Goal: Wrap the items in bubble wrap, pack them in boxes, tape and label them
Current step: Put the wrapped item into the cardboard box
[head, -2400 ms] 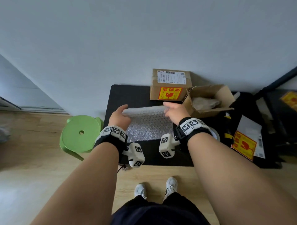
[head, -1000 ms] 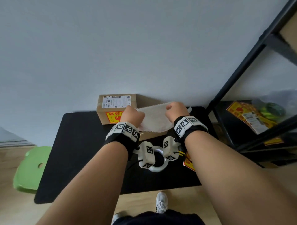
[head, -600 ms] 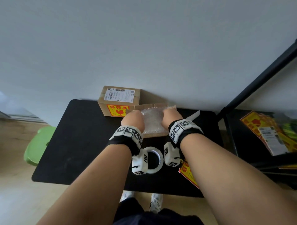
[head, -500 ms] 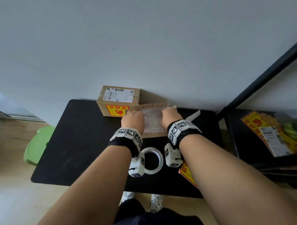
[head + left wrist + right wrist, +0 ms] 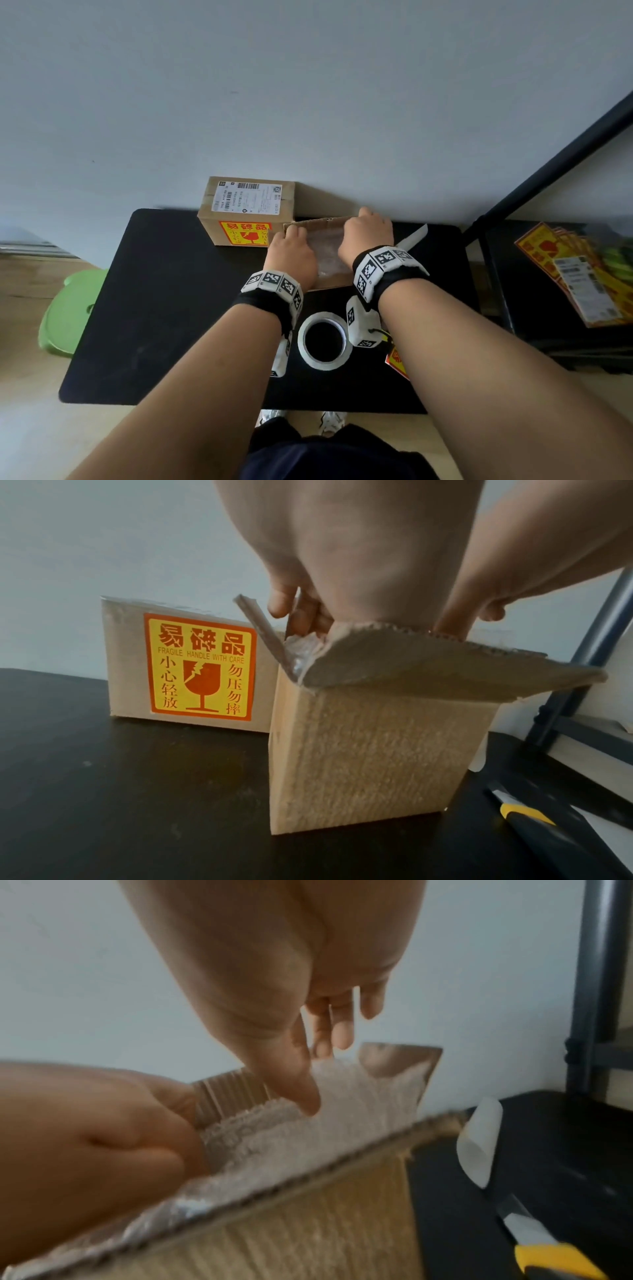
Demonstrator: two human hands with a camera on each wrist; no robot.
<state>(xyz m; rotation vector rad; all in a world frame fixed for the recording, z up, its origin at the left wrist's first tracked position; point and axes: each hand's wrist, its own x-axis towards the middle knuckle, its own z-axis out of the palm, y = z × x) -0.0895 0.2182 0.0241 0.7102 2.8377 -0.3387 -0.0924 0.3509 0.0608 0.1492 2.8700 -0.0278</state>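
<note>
Black table (image 5: 164, 308) against wall, w/ shelf rack (image 5: 555, 308) on the right holding spare warning stickers (image 5: 575, 274). Green stool (image 5: 68, 315) on the left, well apart from the work.

Sealed box (image 5: 246, 209) at the back of table: taped, shipping label on top, fragile sticker on front, so one parcel looks done.

Open box (image 5: 359, 750) just beside it, flaps up. Wrapped bundle (image 5: 327, 253) in bubble wrap sits inside, top of it at rim level. Judged stage: packing of 2nd parcel, wrap done, bundle nearly seated.

Left hand (image 5: 291, 257) down in box at left side, fingers (image 5: 284, 607) bent over bundle edge, pressing it down; whether gripping wrap, cannot tell. Right hand (image 5: 366, 236) at right side, fingers (image 5: 301, 1085) straight, loose, thumb tip poking into wrap, not clenched.

Left to do: fold flaps, tape, label, sticker.

Tape roll (image 5: 323, 341) lies near front, between wrists, untouched. Box cutter (image 5: 534, 821) w/ yellow trim on the right of open box. Loose sticker (image 5: 397, 361) partly under right forearm.
</note>
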